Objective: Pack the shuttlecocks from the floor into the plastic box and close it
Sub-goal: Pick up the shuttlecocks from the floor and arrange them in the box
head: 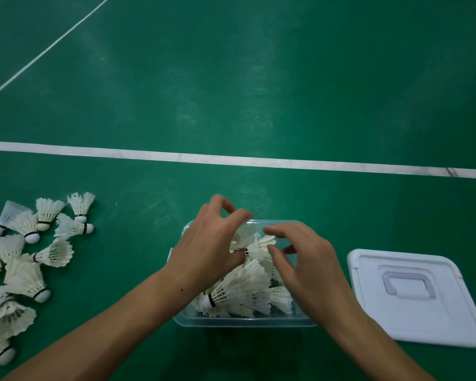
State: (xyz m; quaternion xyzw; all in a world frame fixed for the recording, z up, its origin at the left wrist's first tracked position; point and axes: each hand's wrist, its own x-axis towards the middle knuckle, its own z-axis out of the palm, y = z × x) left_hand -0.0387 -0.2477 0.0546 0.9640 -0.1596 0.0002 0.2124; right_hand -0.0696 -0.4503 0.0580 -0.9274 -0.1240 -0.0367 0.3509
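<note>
Left grip (220, 237): pinching a shuttlecock (243, 236) over the plastic box (242, 321), far end.
Right grip (300, 259): spread, holding nothing.
Floor pile (25, 259): at nine o'clock; left hand nearer.
Lid (412, 295): three o'clock, off.

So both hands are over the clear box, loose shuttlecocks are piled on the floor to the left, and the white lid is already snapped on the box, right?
Not quite: the head view shows the white lid lying on the floor to the right of the clear box, which is open. The rest holds: both hands over it, loose shuttlecocks left.
</note>
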